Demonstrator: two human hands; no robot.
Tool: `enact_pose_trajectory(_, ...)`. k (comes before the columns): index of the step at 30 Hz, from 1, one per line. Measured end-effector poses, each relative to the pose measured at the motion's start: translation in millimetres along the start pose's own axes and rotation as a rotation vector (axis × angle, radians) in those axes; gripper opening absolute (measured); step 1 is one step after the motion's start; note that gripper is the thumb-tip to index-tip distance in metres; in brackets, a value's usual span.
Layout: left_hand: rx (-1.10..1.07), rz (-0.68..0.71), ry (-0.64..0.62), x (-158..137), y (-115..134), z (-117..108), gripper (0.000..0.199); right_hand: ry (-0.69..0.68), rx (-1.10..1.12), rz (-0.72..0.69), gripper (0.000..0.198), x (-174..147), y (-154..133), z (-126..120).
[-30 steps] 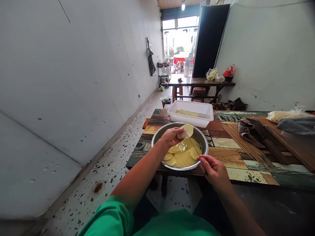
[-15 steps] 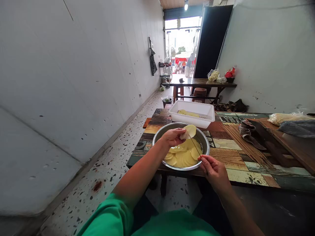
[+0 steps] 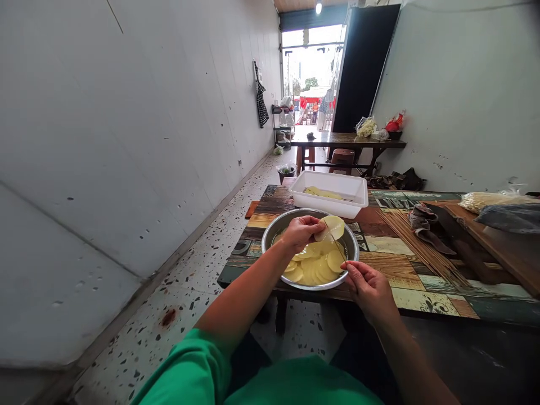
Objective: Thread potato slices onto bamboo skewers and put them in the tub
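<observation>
1. We are sitting at the patchwork table (image 3: 405, 264), the steel bowl (image 3: 274, 230) resting at its near edge.
2. Beyond the bowl, a white tub (image 3: 337, 205) is holding more slices.
3. Our left hand (image 3: 300, 232) is pinching a potato slice (image 3: 333, 226) above the bowl.
4. Our right hand (image 3: 369, 289), at the bowl's right rim, is gripping a thin skewer (image 3: 336, 243) that is touching the slice.

Bare tabletop (image 3: 382, 264) open between steel bowl (image 3: 274, 232) and skewer bundle (image 3: 415, 247); white tub (image 3: 352, 194) just behind the bowl blocks passage forward.
</observation>
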State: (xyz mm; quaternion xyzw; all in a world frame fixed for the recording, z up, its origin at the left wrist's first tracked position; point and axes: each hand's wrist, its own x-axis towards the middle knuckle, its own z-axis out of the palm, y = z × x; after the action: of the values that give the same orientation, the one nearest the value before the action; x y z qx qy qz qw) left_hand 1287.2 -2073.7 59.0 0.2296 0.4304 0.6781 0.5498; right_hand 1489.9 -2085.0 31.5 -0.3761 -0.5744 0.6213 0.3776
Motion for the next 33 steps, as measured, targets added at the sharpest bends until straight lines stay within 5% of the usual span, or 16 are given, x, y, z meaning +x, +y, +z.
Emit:
enact_pose_trajectory(6,-0.069,0.001,0.027,1,-3,1,0.037,-0.067,-0.063,0.007,0.056,-4,-5,-1)
enact_pose_trajectory(11,-0.045,-0.051,0.058,3,0,1,0.032,0.112,-0.694,-0.381,0.040,-7,2,-4)
enact_pose_trajectory(13,-0.028,-0.033,0.089,2,0,2,0.030,0.146,-0.837,-0.437,0.039,-9,3,-4)
enact_pose_trajectory(16,-0.016,-0.006,0.099,2,-3,4,0.029,0.080,-0.652,-0.346,0.039,-10,0,-2)
enact_pose_trajectory(20,-0.008,0.071,0.103,0,-5,6,0.030,-0.085,-0.067,0.024,0.050,-15,-14,4)
enact_pose_trajectory(23,0.015,0.128,0.074,-5,-4,9,0.032,-0.096,0.193,0.151,0.055,-18,-24,12)
enact_pose_trajectory(29,0.161,0.144,-0.091,-17,-9,20,0.031,-0.028,0.216,0.071,0.048,-4,-28,20)
enact_pose_trajectory(33,0.102,0.115,0.054,-11,-3,13,0.032,-0.117,0.035,0.061,0.050,-4,-20,7)
